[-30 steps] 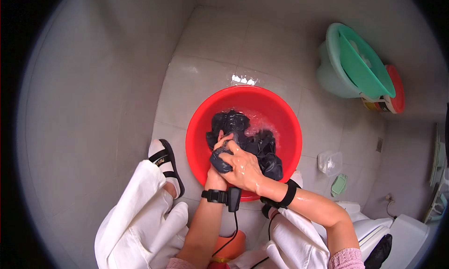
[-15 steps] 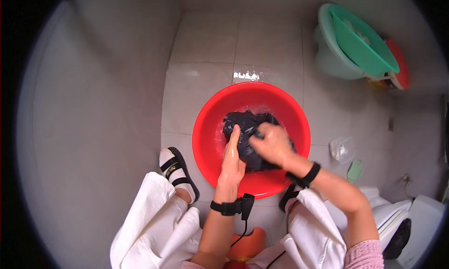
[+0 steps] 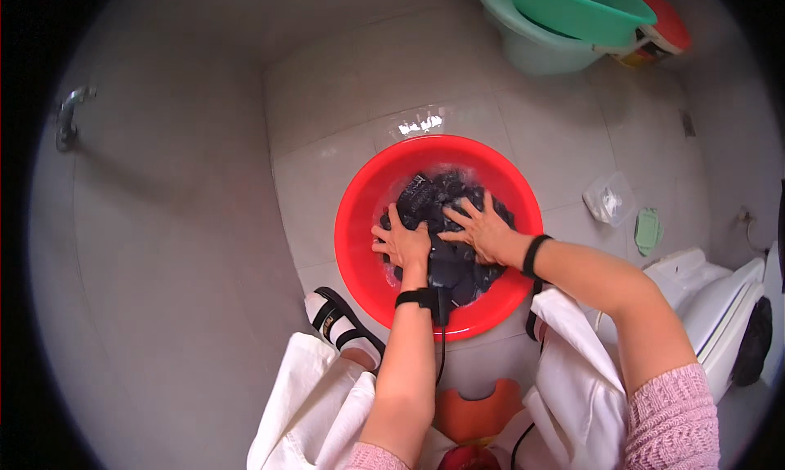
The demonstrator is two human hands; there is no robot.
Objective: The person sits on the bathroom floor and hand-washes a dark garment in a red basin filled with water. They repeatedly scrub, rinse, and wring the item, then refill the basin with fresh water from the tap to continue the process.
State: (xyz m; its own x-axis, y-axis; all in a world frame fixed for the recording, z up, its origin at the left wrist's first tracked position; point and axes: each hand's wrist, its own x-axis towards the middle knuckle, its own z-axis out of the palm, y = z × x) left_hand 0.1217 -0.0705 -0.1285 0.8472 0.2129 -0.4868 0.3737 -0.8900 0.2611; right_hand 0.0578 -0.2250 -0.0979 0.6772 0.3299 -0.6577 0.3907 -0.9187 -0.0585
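Resting with left hand (image 3: 405, 245) and right hand (image 3: 489, 233) splayed, clasping nothing, on the bunched dark cloth (image 3: 458, 267) inside the red basin (image 3: 348, 233), and likely at risk of splashing the tiled floor (image 3: 327, 192) if pushing down too hard or unevenly.

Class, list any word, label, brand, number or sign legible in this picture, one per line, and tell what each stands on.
None can be quoted.
Black-strapped sandal: small gold marking on a strap, too small to read.
Bucket at upper right: yellow-and-black patterned label, too small and blurred to read.
Dark wet cloth: a small pale mark near the top; lettering or glint, I cannot tell.
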